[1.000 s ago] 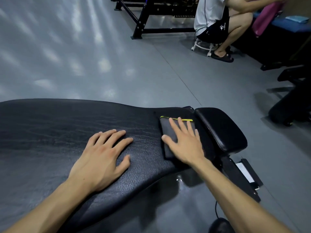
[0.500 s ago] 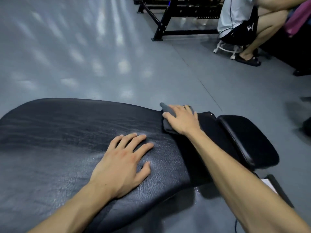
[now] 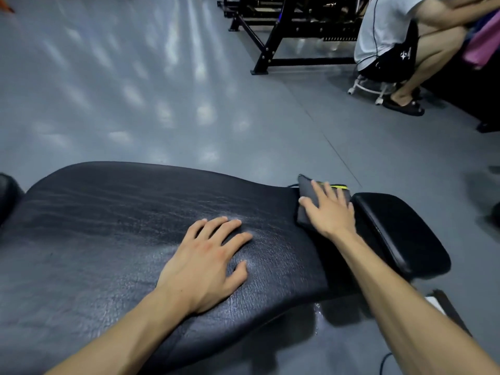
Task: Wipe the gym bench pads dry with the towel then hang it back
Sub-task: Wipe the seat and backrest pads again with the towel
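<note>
Black bench pad (image 3: 108,226): left hand (image 3: 205,263) flat; right hand (image 3: 328,212) presses towel (image 3: 307,193).

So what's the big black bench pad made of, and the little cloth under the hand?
The bench pad looks like black leather or vinyl, probably fake leather: it has a wrinkly grain and a soft shine. The towel under the right hand looks like soft dark grey cloth, maybe microfibre: dull, folded, with a yellow edge.
</note>
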`<state>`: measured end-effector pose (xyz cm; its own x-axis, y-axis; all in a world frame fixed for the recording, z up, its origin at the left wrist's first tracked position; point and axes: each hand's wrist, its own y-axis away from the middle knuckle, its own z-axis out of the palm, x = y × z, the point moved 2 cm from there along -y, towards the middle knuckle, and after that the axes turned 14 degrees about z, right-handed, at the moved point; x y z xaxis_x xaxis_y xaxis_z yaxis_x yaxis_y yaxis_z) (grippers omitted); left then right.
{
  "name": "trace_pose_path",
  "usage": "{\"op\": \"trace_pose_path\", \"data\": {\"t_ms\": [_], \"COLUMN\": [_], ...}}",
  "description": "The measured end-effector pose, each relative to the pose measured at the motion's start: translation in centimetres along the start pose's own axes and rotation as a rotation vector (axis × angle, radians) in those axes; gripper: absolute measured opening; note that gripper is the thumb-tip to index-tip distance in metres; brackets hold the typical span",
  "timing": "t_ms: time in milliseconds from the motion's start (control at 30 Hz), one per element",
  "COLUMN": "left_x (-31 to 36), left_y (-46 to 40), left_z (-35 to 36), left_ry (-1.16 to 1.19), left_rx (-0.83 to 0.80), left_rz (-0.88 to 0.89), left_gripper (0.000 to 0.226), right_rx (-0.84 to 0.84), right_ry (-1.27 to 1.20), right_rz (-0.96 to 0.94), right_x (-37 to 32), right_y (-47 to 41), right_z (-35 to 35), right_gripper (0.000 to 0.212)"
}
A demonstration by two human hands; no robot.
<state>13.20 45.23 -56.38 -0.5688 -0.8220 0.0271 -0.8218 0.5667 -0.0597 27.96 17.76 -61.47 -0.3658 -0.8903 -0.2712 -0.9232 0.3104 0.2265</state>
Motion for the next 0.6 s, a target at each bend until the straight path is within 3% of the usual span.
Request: {"op": "trace_pose_path", "data": {"t_ms": [100, 233, 300, 467, 600], "left_x": [0.1, 0.2, 0.3, 0.8, 1.4], "left_y": [0.1, 0.3, 0.4, 0.8, 0.8], "left_z": [-0.1, -0.2, -0.3, -0.5, -1.0], "left_ry": [-0.009, -0.010, 0.005, -0.009, -0.053], "left_rx": [-0.005, -0.010, -0.013, -0.003, -0.071], "left_rz": [0.002, 0.000, -0.016, -0.065, -0.135], "left_gripper": [0.053, 0.054, 0.056, 0.060, 0.074], "right_rx": [0.000, -0.033, -0.036, 0.016, -0.013], "right_ry": [0.021, 0.063, 0.020, -0.027, -0.009], "right_rz": [-0.227, -0.512, -0.484, -0.092, -0.185], "right_x": [-1.7, 1.2, 3.9, 5.6, 2.9], "right_y": [7.1, 14.6, 13.9, 12.1, 17.8], "right_z": [0.2, 0.6, 0.1, 0.1, 0.8], "right_gripper": [0.074, 0.071, 0.070, 0.069, 0.075]}}
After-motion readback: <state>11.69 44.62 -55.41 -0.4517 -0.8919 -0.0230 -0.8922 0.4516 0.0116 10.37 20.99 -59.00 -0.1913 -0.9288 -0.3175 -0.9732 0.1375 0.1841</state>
